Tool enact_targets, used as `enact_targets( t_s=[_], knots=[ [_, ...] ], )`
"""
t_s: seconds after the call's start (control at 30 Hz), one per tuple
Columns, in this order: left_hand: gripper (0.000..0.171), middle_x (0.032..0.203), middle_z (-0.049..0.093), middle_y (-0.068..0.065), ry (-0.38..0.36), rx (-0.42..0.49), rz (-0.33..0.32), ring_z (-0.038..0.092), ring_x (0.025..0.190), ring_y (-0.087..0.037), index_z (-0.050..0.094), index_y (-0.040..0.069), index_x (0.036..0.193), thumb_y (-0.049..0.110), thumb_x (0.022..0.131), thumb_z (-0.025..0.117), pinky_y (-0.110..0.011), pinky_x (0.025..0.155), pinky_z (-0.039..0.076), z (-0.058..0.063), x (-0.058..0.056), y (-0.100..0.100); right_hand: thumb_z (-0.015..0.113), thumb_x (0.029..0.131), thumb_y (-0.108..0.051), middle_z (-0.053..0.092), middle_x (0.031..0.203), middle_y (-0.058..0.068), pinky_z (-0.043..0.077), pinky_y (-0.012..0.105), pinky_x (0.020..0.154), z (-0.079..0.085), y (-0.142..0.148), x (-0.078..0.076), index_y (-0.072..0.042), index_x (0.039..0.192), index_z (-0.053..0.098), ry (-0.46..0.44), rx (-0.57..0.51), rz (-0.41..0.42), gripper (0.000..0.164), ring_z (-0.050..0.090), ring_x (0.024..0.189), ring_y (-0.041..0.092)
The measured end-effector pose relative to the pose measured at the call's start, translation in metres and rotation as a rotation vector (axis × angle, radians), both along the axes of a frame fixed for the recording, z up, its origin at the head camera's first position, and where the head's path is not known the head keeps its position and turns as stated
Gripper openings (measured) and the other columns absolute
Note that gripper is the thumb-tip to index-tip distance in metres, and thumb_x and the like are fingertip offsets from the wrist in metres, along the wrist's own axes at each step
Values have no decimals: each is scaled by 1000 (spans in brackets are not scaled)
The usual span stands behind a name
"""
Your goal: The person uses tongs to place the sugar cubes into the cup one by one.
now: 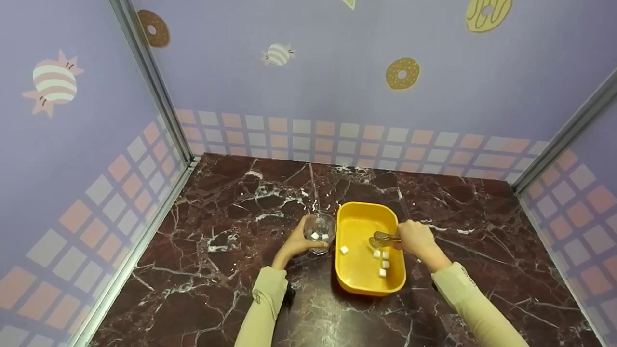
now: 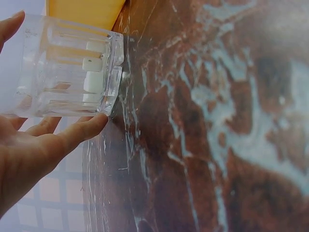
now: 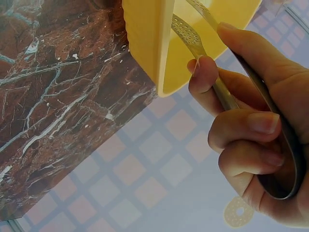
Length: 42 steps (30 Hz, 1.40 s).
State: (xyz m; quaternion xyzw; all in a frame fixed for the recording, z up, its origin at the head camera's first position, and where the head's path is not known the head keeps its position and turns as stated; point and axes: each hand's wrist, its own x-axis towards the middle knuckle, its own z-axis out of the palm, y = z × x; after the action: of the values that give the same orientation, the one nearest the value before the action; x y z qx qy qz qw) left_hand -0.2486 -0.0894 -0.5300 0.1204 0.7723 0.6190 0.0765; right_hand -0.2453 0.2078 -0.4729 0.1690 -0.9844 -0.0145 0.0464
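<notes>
My left hand holds a clear glass, thumb on one side and fingers on the other. In the left wrist view, several white cubes lie at the bottom of the glass, and a fingertip reaches its base. Right of it stands a yellow tub. My right hand grips metal tongs with perforated tips, its fingers wrapped round the arms. Those tips hang over the inside of the tub, near several white cubes along its right side. Another white cube lies by the left wall.
Everything stands on a dark red marbled tabletop with white veins. A lilac wall with sweets and checks borders the far side, and similar panels rise at left and right. The glass stands close beside the tub's left rim.
</notes>
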Motion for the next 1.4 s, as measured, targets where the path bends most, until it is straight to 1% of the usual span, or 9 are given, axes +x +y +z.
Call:
enact_targets(
  t_s=[0.13,0.4,0.57,0.9,0.93,1.0,1.1,1.23,1.4],
  knots=[
    [80,129,37,-33,1,15,-1,39,118,-46,30,-2,130,3,65,75,-52,104,29,-1,-1,1,79,59,-22,61,59,12,46,44,44,1,-1,0,-7,57,60,14,-4,-5,25,57,53,32],
    [80,129,36,-35,21,48,-11,35,120,-48,29,-8,129,0,64,74,-54,105,25,-2,-2,0,79,58,-22,61,61,14,47,45,46,-2,-3,-3,-6,57,58,32,27,-19,27,58,55,34],
    [79,128,37,-35,29,68,-10,36,119,-48,30,-6,128,0,64,74,-54,105,26,-3,-2,0,79,57,-21,61,62,15,47,45,45,-4,-4,-4,-5,58,57,51,50,-22,28,57,54,34],
    [80,128,37,-34,24,57,-17,37,119,-48,30,-6,129,1,64,75,-54,104,27,-4,-3,0,78,59,-21,59,60,14,46,44,44,-7,-5,-4,-5,54,53,38,73,-15,29,56,52,32],
    [79,127,38,-34,39,52,-15,38,118,-47,31,-5,129,4,65,76,-54,104,28,-8,-5,0,77,59,-20,59,60,14,46,44,44,-7,-5,-3,-6,54,53,41,70,-13,29,56,52,32],
    [79,127,38,-34,40,65,-15,37,119,-47,32,-4,128,4,64,76,-54,104,27,-9,-6,0,77,59,-20,59,59,14,45,44,43,-8,-5,-3,-6,54,53,49,67,-9,28,56,51,32],
    [81,127,40,-32,57,55,-9,39,118,-46,31,-3,128,6,62,78,-53,104,28,-23,-14,1,78,59,-20,59,59,13,45,43,43,-9,-4,-3,-6,53,53,59,63,-5,28,56,51,32],
    [89,130,39,-28,16,25,-6,41,118,-42,29,0,132,12,61,80,-50,103,31,-36,-22,0,77,59,-19,59,58,12,46,43,43,-8,-2,-3,-8,52,53,50,47,1,27,56,51,31],
    [91,131,39,-25,-2,-6,-5,43,117,-39,28,3,133,19,61,81,-49,102,34,-37,-22,-1,76,59,-15,60,59,11,46,44,43,-5,-1,-2,-10,52,56,20,10,-2,22,57,52,31]
  ],
)
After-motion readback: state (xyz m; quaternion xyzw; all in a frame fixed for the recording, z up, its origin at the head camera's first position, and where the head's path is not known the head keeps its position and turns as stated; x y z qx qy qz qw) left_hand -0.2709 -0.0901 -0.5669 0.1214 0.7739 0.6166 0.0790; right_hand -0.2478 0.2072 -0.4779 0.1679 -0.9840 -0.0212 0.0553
